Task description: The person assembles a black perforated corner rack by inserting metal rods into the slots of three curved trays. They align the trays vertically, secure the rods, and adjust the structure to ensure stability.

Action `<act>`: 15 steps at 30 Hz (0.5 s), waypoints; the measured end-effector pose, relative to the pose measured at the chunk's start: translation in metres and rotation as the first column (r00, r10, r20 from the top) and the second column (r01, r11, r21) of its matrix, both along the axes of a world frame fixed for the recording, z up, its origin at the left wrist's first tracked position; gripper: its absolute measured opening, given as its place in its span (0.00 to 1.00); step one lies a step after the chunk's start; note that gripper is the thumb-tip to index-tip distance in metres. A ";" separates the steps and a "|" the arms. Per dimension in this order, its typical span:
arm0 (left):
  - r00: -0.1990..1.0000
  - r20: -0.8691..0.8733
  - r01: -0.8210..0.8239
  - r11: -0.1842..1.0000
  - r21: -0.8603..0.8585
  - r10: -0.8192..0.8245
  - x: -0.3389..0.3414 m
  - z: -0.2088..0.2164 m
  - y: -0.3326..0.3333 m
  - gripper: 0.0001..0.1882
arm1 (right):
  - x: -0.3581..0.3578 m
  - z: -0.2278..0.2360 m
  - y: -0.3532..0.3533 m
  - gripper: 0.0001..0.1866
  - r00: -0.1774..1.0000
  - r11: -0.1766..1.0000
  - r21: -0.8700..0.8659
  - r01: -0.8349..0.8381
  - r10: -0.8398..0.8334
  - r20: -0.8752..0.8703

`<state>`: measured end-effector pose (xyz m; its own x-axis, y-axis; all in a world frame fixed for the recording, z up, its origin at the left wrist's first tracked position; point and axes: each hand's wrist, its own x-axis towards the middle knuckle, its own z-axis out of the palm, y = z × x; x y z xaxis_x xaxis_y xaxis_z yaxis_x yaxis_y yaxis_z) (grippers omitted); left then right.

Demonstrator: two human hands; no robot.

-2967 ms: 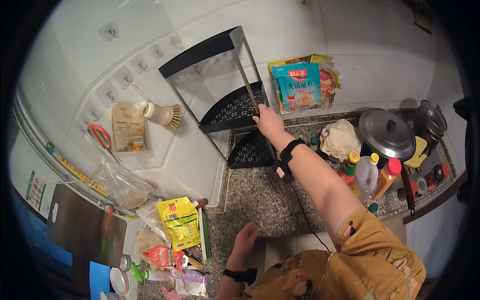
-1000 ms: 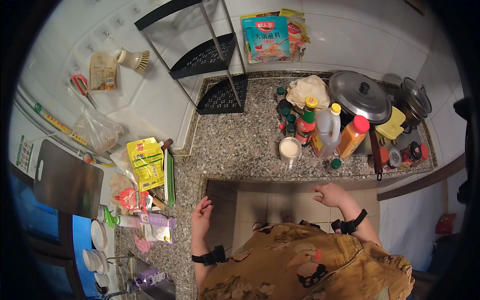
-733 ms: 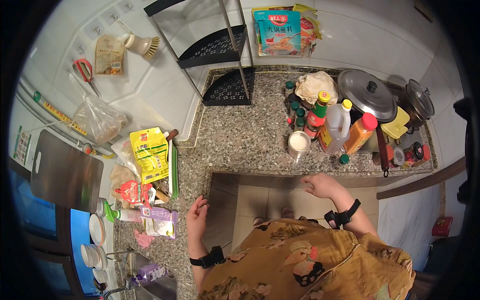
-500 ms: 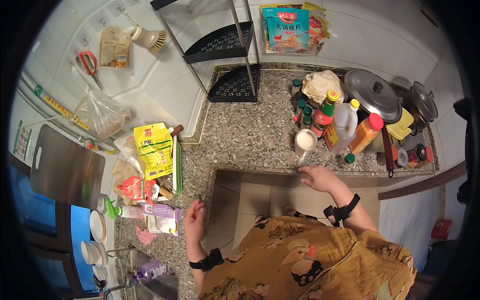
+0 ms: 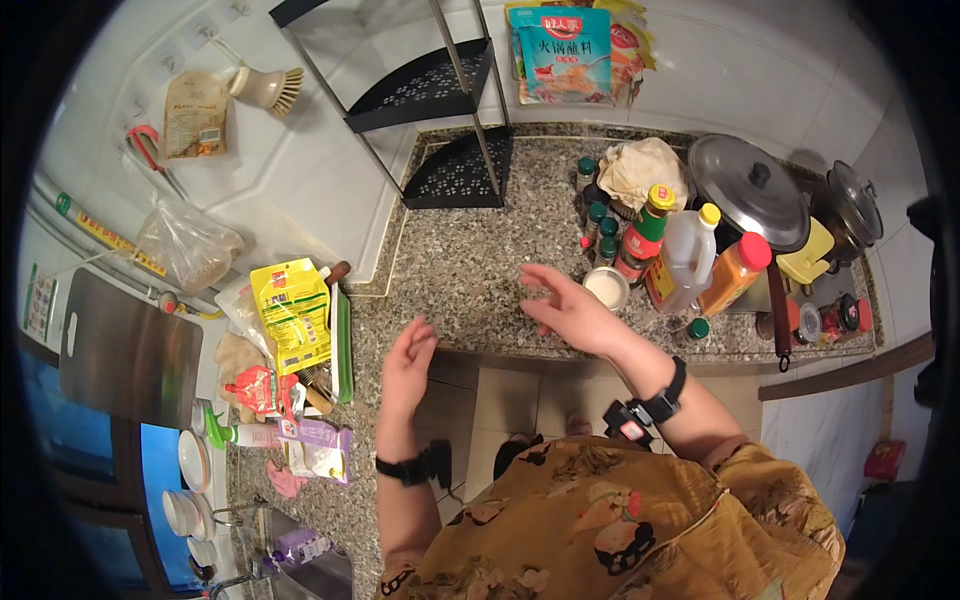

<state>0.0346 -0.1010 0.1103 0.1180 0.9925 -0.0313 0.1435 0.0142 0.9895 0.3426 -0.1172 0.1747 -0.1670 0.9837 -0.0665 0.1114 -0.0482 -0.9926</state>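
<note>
My right hand (image 5: 570,312) reaches over the granite counter (image 5: 462,250), empty, its thumb and fingers apart. Just right of it stands a jar of white contents (image 5: 606,288), partly behind the hand. My left hand (image 5: 407,362) is raised over the counter's inner corner, holding nothing, with fingers extended. Beyond the jar are a green sauce bottle with a yellow cap (image 5: 645,238), a clear plastic jug (image 5: 686,258) and an orange jar with a red lid (image 5: 736,274). Several small green-capped spice jars (image 5: 596,216) stand behind the white jar.
A black corner rack (image 5: 455,170) stands at the back. To the left lie a yellow packet (image 5: 292,315), a red packet (image 5: 258,388) and a purple-white bag (image 5: 318,450). A lidded pan (image 5: 748,190) sits at the back right. The sink (image 5: 318,575) is at lower left.
My right hand has moved up and left over the counter, from its front edge to beside the white jar. My left hand has risen and moved slightly right. Both remain empty.
</note>
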 end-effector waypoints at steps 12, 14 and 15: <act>0.999 0.038 -0.031 0.999 0.009 0.030 0.019 0.020 0.149 0.30 | -0.022 -0.013 0.150 0.31 0.965 0.967 0.041 0.251 -0.253 0.071; 0.997 0.026 -0.067 0.998 0.019 0.067 0.018 0.032 0.180 0.31 | -0.021 -0.010 0.201 0.33 0.917 0.928 0.142 0.343 -0.364 0.161; 0.996 0.020 -0.090 0.995 0.034 0.089 0.020 0.038 0.194 0.32 | -0.023 -0.001 0.220 0.35 0.891 0.903 0.175 0.392 -0.421 0.173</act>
